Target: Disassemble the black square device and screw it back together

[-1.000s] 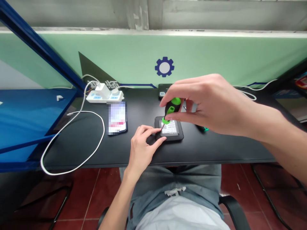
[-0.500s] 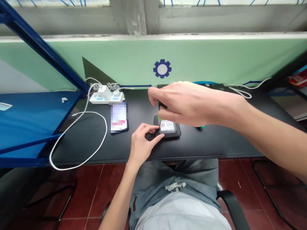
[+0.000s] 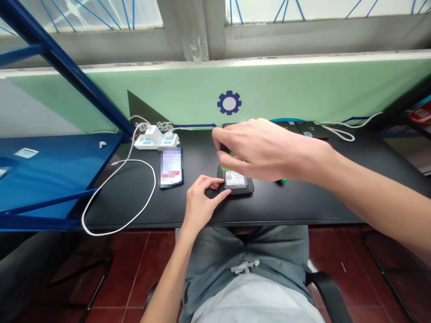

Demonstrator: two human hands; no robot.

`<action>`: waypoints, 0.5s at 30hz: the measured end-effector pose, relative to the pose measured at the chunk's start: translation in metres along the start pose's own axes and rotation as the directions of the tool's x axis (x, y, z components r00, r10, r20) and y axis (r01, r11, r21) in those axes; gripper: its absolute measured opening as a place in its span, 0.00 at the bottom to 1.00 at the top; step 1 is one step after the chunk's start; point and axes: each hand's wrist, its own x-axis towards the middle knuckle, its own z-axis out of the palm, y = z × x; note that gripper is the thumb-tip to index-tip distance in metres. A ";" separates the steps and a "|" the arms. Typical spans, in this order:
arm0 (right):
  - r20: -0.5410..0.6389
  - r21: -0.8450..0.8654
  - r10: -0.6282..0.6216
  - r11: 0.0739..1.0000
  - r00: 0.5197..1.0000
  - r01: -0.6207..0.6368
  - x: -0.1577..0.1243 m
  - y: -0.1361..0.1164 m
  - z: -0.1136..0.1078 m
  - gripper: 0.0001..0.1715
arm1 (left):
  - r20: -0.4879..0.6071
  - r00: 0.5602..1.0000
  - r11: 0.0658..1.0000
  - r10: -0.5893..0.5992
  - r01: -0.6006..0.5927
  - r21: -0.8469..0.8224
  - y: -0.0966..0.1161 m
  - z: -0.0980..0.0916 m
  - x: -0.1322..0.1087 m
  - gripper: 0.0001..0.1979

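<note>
The right hand (image 3: 266, 152) stays clenched on a green-and-black screwdriver (image 3: 230, 154), mostly hidden now, above the hard drive case (image 3: 235, 190), which the left hand's (image 3: 202, 197) loose fingers steady near the worktop's (image 3: 296, 202) front edge.

The right hand (image 3: 266, 150) now lies flatter and reaches further across, its fingers hiding most of the green-and-black screwdriver (image 3: 231, 154) that showed plainly a second ago. The view has tilted up, bringing more of the window panes (image 3: 296, 6) into frame.

A black counter (image 3: 289, 211) carries a white power strip (image 3: 156, 141), a smartphone (image 3: 171, 168) and a looped white cable (image 3: 150, 202). A black labelled device (image 3: 235, 181) lies right of the smartphone.
</note>
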 end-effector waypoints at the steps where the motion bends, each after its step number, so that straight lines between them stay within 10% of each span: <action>1: 0.003 0.028 -0.021 0.999 1.000 0.021 0.001 0.001 0.001 0.16 | -0.001 1.000 1.000 0.000 0.000 0.003 0.000 0.000 0.000 0.12; 15: 0.034 0.034 -0.058 0.998 0.998 0.057 0.001 0.005 -0.003 0.20 | -0.007 1.000 1.000 0.001 -0.001 0.002 0.001 0.000 -0.001 0.14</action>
